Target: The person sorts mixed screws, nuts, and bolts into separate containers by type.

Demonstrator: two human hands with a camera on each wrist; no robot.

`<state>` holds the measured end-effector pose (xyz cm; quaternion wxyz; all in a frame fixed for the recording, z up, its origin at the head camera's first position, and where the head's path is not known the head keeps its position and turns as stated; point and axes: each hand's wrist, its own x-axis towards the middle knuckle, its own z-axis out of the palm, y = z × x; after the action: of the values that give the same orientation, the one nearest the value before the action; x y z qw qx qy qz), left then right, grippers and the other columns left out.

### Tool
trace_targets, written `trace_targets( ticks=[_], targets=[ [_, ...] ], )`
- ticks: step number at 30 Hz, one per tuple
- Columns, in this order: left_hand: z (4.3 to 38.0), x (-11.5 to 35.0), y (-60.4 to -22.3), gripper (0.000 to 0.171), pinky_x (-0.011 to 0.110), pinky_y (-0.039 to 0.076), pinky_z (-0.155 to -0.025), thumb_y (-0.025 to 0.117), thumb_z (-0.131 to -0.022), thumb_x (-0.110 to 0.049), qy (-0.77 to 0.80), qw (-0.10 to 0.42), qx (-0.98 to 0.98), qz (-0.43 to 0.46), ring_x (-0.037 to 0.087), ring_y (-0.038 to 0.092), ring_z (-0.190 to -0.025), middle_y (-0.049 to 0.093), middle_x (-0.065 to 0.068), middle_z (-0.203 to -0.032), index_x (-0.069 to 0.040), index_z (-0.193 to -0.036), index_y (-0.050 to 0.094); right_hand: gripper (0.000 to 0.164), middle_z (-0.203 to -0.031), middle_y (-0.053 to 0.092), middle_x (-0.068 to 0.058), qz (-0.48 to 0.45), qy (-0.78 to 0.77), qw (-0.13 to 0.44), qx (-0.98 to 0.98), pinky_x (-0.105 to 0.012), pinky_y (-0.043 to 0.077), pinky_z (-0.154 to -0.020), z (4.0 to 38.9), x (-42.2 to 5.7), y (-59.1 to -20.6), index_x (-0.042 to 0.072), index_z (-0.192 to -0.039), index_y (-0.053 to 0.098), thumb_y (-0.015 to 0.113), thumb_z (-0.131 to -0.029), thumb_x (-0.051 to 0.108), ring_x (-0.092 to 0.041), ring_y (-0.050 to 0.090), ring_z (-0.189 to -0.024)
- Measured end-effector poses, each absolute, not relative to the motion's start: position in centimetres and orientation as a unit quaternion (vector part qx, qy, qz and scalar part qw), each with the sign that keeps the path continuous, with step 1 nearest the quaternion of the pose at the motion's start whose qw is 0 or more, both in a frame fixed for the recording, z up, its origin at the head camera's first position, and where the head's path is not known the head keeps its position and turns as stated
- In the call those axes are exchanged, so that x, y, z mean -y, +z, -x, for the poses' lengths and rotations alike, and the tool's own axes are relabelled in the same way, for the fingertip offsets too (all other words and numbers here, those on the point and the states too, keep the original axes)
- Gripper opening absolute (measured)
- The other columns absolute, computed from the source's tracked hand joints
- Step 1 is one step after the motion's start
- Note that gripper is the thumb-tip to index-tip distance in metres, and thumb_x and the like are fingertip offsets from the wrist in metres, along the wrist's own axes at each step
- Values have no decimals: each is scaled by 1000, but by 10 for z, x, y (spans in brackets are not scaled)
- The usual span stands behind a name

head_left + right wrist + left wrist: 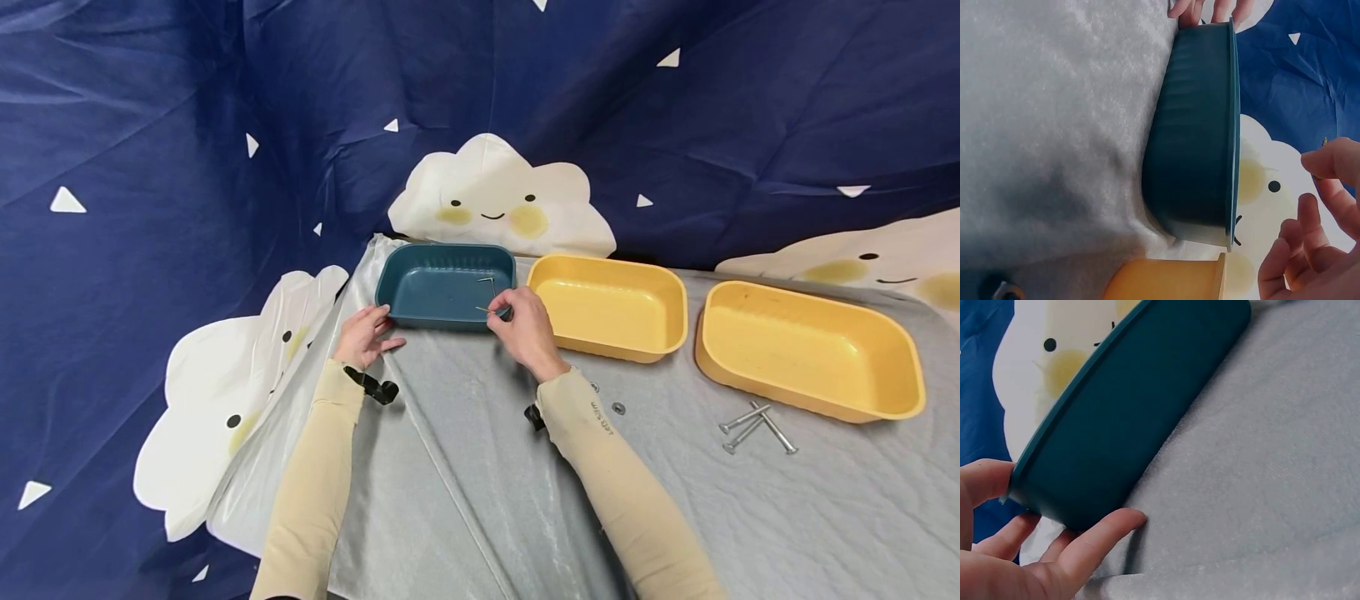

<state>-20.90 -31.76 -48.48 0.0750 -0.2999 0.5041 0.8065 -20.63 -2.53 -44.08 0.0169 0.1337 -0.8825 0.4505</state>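
My left hand [363,335] rests at the near left corner of a dark teal bin [442,322], one fingertip right at the rim and the thumb low, alongside the base. In the left wrist view the other fingers pass partly behind the bin's end wall. Over the bin's near right corner, my right hand [522,327] pinches a thin brass-coloured piece [482,309] between thumb and forefinger. Only its small tip [1325,141] shows above the fingers in the right wrist view; cannot tell what kind it is. A thin L-shaped metal piece [491,282] appears inside the bin, beyond that hand.
Right of the teal bin stand a yellow bin [609,343] and a second yellow bin [810,398]. Several silver bolts [759,427] lie crossed on the grey cloth [450,433]. A small washer or nut [618,408] lies nearer the right forearm. Blue printed fabric [360,83] hangs behind.
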Motion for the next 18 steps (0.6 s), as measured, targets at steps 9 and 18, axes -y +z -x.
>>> trace_targets(
  ticks=[9,18],
  targets=[
    [208,318,-483,67,57,38,-108,55,-98,-11,808,74,-504,296,22,25,-146,28,9,-156,-14,-154,19,7,-94,58,-9,-131,439,15,889,-36,44,-77,210,26,-447,11,-92,68,65,-88,17,-25,50,-85],
    [208,317,-484,67,58,38,-108,56,-98,-13,809,72,-504,294,22,23,-147,28,9,-157,-15,-154,20,9,-98,59,-11,-123,425,-3,897,-38,45,-80,214,27,-454,12,-93,67,64,-90,19,-25,51,-88]
  ],
)
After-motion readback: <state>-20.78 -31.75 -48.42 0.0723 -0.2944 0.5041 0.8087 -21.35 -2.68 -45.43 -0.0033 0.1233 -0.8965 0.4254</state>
